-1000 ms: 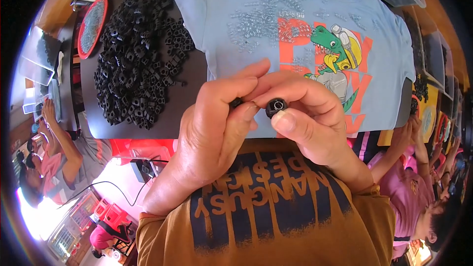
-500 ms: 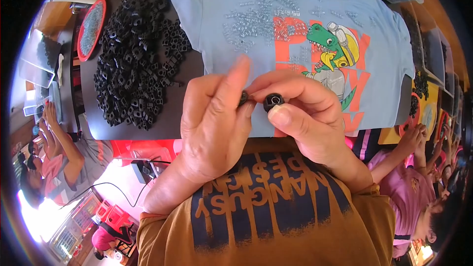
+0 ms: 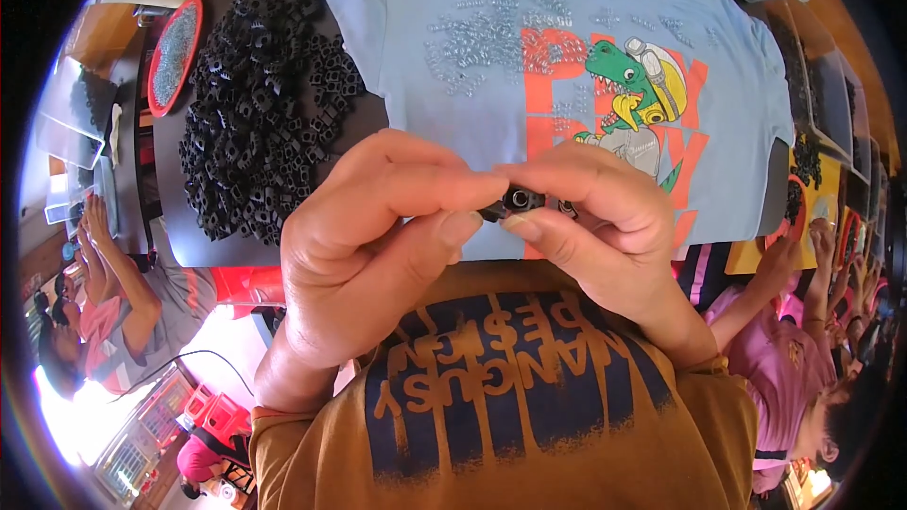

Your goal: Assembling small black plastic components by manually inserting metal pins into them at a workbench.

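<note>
Gently steady the hollow black plastic part [image 3: 521,198], pinched in right hand [image 3: 605,208]. Support using near-closed left hand [image 3: 364,236], grip unclear.

The bare left hand [image 3: 354,236], its left forearm [image 3: 300,364] at seven o'clock, aims a curled index finger [image 3: 430,187] toward three. The bare right hand [image 3: 614,217], its right forearm [image 3: 682,326] at four o'clock, pinches with the thumb [image 3: 557,238] toward ten.

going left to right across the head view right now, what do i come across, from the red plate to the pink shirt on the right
Red plate, heap of black parts, left hand, small black piece, right hand, co-worker's pink shirt
</note>
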### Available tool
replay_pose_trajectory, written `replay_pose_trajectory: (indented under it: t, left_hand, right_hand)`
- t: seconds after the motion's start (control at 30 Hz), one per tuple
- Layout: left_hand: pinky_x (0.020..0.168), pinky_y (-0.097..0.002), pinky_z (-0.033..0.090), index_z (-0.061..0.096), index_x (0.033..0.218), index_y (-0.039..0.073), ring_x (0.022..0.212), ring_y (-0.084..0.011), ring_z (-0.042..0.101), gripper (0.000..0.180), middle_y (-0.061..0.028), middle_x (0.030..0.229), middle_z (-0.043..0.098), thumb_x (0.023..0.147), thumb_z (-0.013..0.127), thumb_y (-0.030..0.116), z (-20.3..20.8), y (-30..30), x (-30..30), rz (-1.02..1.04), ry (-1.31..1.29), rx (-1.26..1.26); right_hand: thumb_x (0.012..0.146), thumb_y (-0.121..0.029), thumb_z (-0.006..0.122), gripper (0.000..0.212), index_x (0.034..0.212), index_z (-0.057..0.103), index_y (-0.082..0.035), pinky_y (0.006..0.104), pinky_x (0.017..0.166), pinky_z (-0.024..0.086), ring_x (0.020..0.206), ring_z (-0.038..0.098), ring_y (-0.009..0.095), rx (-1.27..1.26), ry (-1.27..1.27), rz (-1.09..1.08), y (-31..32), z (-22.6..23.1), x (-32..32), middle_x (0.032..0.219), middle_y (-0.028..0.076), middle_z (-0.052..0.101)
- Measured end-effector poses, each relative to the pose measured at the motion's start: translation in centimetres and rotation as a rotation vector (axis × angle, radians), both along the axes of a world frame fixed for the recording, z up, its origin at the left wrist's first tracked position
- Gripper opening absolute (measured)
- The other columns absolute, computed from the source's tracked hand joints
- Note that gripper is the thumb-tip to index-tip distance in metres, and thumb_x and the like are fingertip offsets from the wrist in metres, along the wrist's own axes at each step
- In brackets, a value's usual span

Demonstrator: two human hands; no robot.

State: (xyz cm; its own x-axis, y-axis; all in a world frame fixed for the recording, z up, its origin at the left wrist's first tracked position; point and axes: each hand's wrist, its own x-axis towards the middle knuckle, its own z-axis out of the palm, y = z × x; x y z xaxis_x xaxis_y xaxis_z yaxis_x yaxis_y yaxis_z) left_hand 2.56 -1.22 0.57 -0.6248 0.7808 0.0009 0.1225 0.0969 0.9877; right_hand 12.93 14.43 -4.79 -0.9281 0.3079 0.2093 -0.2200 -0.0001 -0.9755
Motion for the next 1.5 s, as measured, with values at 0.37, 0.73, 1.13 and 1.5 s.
replay_pose_trajectory:
  t: [0.37, 0.73, 1.13, 1.5]
  left_hand:
    - [0.06, -0.0238, 0.042, 0.067, 0.094, 0.0, 0.07, -0.0149, 0.054, 0.02, -0.0098, 0.086, 0.057, 0.077, 0.059, -0.008, 0.1, 0.8, -0.9, -0.199, 0.373, -0.135]
    - [0.061, -0.0276, 0.045, 0.063, 0.095, -0.001, 0.071, -0.0193, 0.056, 0.02, -0.0111, 0.084, 0.056, 0.076, 0.061, -0.008, -0.7, 1.7, -1.4, -0.315, 0.654, -0.106]
    - [0.052, -0.0259, 0.046, 0.058, 0.109, -0.004, 0.067, -0.0203, 0.056, 0.047, -0.0155, 0.087, 0.057, 0.065, 0.075, -0.001, -0.3, 2.7, -0.7, -0.217, 0.654, -0.142]
    - [0.043, -0.0315, 0.041, 0.057, 0.094, -0.004, 0.052, -0.0208, 0.054, 0.034, -0.0084, 0.07, 0.056, 0.065, 0.075, 0.002, -2.4, 3.7, -0.9, -0.239, 0.954, 0.032]
  right_hand:
    - [0.076, -0.002, 0.07, 0.018, 0.093, 0.065, 0.003, 0.0281, 0.058, 0.041, 0.066, 0.055, 0.018, 0.168, 0.027, 0.087, 0.3, -0.5, 0.5, 0.077, 0.009, 0.062]
    - [0.077, -0.006, 0.069, 0.015, 0.091, 0.065, -0.002, 0.032, 0.054, 0.041, 0.059, 0.055, 0.022, 0.181, 0.006, 0.034, 0.3, -1.2, 0.1, 0.07, 0.008, 0.06]
    - [0.085, -0.005, 0.064, 0.014, 0.097, 0.065, 0.001, 0.0247, 0.055, 0.041, 0.062, 0.056, 0.01, -0.499, -0.114, 0.027, 0.1, -0.7, 0.7, 0.076, 0.006, 0.065]
    - [0.086, -0.005, 0.063, 0.015, 0.099, 0.064, 0.001, 0.0261, 0.056, 0.043, 0.065, 0.059, 0.014, -0.54, -0.166, 0.084, 1.3, 0.1, 0.7, 0.08, 0.008, 0.066]
